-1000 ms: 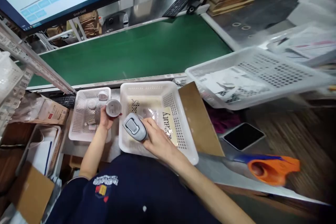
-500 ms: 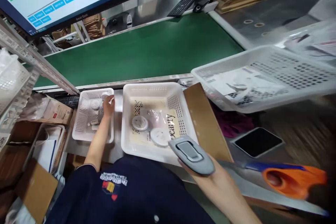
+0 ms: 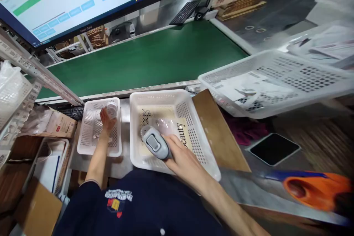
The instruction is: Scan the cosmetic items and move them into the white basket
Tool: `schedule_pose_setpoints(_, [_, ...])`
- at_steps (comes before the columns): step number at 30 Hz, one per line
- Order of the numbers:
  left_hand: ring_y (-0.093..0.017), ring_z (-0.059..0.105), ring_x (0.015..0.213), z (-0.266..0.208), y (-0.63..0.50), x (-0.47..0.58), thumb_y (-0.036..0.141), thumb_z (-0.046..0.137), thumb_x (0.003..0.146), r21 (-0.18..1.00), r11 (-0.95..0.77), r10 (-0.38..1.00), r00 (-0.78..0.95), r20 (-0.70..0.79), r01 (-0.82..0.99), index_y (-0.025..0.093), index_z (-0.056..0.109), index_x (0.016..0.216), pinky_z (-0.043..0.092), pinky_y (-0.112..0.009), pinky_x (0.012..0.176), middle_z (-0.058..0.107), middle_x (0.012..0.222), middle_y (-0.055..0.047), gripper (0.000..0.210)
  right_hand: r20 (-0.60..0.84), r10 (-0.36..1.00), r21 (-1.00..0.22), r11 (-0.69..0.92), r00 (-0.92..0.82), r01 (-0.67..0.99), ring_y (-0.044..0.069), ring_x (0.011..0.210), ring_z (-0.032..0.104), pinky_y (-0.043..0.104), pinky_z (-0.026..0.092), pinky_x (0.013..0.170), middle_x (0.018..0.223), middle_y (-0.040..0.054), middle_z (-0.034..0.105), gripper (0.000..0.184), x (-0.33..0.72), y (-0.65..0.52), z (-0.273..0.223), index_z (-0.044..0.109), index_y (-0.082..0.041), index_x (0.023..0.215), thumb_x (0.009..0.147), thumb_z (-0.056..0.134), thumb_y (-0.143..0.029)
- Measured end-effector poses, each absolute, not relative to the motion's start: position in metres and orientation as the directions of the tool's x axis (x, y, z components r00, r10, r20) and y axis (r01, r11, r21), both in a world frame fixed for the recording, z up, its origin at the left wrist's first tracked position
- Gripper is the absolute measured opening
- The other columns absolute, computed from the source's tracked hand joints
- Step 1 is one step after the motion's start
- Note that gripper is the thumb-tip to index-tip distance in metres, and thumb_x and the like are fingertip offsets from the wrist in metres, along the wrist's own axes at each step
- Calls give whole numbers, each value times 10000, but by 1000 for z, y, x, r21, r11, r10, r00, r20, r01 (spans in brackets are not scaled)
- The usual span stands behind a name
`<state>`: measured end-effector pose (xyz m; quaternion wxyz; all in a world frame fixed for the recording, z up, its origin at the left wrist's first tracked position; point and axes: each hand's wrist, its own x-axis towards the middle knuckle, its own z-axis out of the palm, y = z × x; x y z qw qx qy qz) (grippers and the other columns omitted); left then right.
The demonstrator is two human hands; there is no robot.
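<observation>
My left hand (image 3: 107, 119) is in the small white basket (image 3: 80, 143), its fingers and thumb closed about a round, white-lidded jar (image 3: 112, 109). Small pale items (image 3: 97, 132) lie in this basket, partly covered by my hand and wrist. In my right hand (image 3: 177, 153) is a grey handheld scanner (image 3: 155, 143), gripped above the larger white basket (image 3: 133, 151). Its head hides most of a round white container (image 3: 144, 129) there. A clear plastic packet (image 3: 166, 125) rests on a cream bag printed "beauty" (image 3: 184, 132) inside the larger basket.
A green conveyor belt (image 3: 143, 59) runs behind the baskets, below a monitor (image 3: 91, 3). At right are a cardboard flap (image 3: 218, 129), a perforated basket (image 3: 312, 77) with papers, a dark-screened device (image 3: 273, 149) and an orange-handled tool (image 3: 318, 191). Boxes (image 3: 62, 123) stand left.
My right hand has swung left with the scanner, from the larger basket's right front corner to over its contents. My left hand has shifted slightly left and down within the small basket.
</observation>
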<state>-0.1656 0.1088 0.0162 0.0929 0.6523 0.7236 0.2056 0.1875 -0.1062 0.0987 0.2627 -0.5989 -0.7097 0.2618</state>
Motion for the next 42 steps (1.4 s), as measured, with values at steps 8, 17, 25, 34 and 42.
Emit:
schedule_pose_setpoints(8, [-478, 519, 1823, 29, 108, -101, 365, 1009, 936, 442, -491, 861, 341, 376, 751, 190, 397, 1918, 393, -693, 1565, 576, 1887, -299, 1171, -87, 971, -430, 167, -225, 887, 414, 1159, 879, 458, 705, 854, 1594, 236, 754, 841, 169, -63, 163, 603, -159, 1842, 1009, 717, -166])
schedule_pose_setpoints(17, [-486, 413, 1889, 28, 165, -144, 532, 768, 1155, 678, 175, 960, -276, 42, 714, 77, 505, 1828, 317, -708, 1568, 519, 1928, -357, 854, -48, 990, -635, -130, 129, 762, 467, 1203, 870, 499, 700, 864, 1381, 181, 843, 538, 267, -136, 93, 772, -256, 1487, 989, 653, -422])
schedule_pose_setpoints(25, [-546, 646, 1654, 18, 144, -223, 506, 992, 911, 621, 421, 878, -468, -98, 661, 140, 625, 1659, 531, -752, 1375, 761, 1612, -302, 910, -152, 981, -603, -190, 122, 775, 447, 1276, 846, 477, 668, 1012, 1363, 206, 847, 467, 249, -91, 84, 821, -199, 1396, 997, 744, -427])
schedule_pose_setpoints(34, [-555, 512, 1737, 10, 139, -197, 284, 996, 924, 689, 221, 880, -446, 165, 691, 150, 540, 1734, 395, -754, 1501, 653, 1769, -250, 939, -360, 920, -473, -322, 154, 820, 516, 1296, 867, 516, 673, 1015, 1324, 254, 910, 385, 263, -8, 83, 867, -133, 1375, 1072, 818, -365])
schedule_pose_setpoints(42, [-499, 548, 1728, 31, 106, -62, 267, 971, 911, 463, -396, 898, 229, 375, 793, 198, 558, 1857, 495, -646, 1451, 629, 1822, -251, 1034, -319, 940, -605, -302, 124, 737, 515, 1356, 851, 555, 685, 1090, 1347, 210, 917, 385, 270, -29, 86, 855, -172, 1355, 1030, 815, -374])
